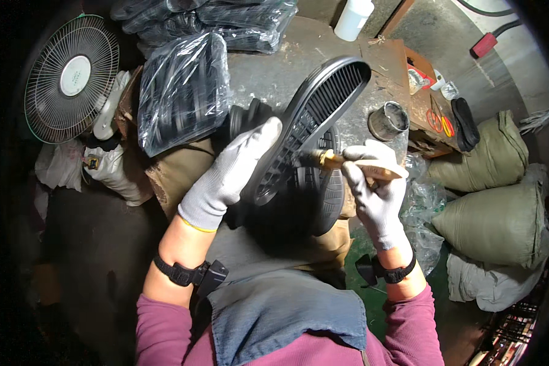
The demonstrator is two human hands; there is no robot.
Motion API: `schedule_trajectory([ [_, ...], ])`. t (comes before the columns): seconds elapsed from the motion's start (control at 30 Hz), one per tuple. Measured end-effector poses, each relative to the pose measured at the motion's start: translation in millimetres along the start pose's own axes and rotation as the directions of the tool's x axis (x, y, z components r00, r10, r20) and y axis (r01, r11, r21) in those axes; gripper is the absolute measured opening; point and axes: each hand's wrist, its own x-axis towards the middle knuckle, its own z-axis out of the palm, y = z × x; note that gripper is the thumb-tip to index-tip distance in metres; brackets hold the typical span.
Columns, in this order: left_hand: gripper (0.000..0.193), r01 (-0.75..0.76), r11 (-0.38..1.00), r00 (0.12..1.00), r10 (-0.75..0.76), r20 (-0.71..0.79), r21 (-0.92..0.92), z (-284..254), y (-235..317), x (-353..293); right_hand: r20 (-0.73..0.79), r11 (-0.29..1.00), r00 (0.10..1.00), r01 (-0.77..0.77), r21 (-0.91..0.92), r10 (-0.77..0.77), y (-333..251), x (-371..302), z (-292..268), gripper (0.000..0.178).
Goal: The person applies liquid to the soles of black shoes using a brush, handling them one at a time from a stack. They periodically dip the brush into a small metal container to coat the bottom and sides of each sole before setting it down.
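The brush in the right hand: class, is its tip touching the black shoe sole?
Touching. The head view shows the brush, held in the right hand, with its tip pressed against the edge of the shoe sole that the left hand holds.

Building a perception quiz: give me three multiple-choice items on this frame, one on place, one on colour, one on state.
1. Where is the metal tin?
A. on the worktop past the brush
B. on the floor
C. atop the fan

2. What colour are the gloves?
A. blue
B. white
C. orange

3. What is the left hand doing?
A. resting empty
B. gripping scissors
C. holding the black shoe sole tilted up

Answers: A, it stands on the worktop; B, both gloves look white; C, the sole is gripped while the right hand holds the brush to it.
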Motion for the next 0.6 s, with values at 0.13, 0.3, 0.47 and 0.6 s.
schedule_trajectory([
  [0.13,0.048,0.096,0.993,0.966,-0.076,0.246,-0.070,19,29,-8,-0.137,0.975,0.967,-0.205,0.085,0.215,19,16,-16,0.011],
  [0.3,0.049,0.138,0.984,0.974,-0.114,0.197,-0.111,28,27,-18,-0.096,0.870,0.945,0.243,-0.429,-0.312,61,53,-40,0.013],
  [0.47,0.057,0.273,0.902,0.952,-0.204,0.228,-0.333,30,18,-25,0.084,0.808,0.936,0.338,-0.483,-0.342,49,54,-35,0.016],
  [0.6,0.060,0.306,0.869,0.939,-0.209,0.272,-0.388,30,9,-33,0.115,0.798,0.910,0.405,-0.446,-0.398,44,49,-34,0.024],
])
